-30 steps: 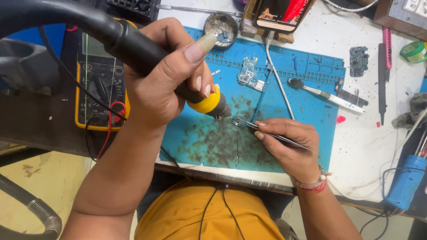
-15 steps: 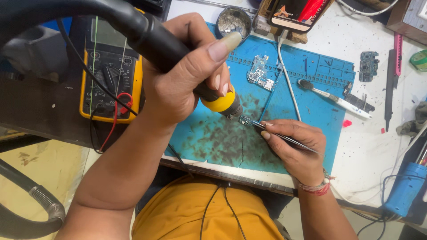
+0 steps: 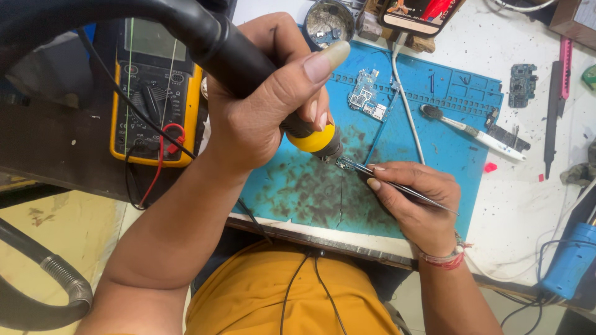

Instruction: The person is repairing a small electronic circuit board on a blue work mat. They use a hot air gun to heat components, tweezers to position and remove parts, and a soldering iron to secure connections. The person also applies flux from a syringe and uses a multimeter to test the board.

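My left hand (image 3: 264,105) grips a black hot-air wand (image 3: 248,65) with a yellow collar (image 3: 313,139). Its nozzle points down at a tiny part (image 3: 344,164) on the stained blue work mat (image 3: 298,192). My right hand (image 3: 413,201) holds thin metal tweezers (image 3: 397,186), and their tips pinch that tiny part right under the nozzle. The two hands are almost touching above the mat's middle.
A yellow multimeter (image 3: 152,93) with red and black leads lies at the left. On the mat's far side rest a small circuit board (image 3: 366,99), a white cable (image 3: 406,105) and a brush (image 3: 469,130). A round tin (image 3: 329,22), another board (image 3: 523,84) and a blue tool (image 3: 571,260) sit around.
The view has closed in on the mat. Both hands stay together, the wand nozzle and tweezers tips kept on the same small part.
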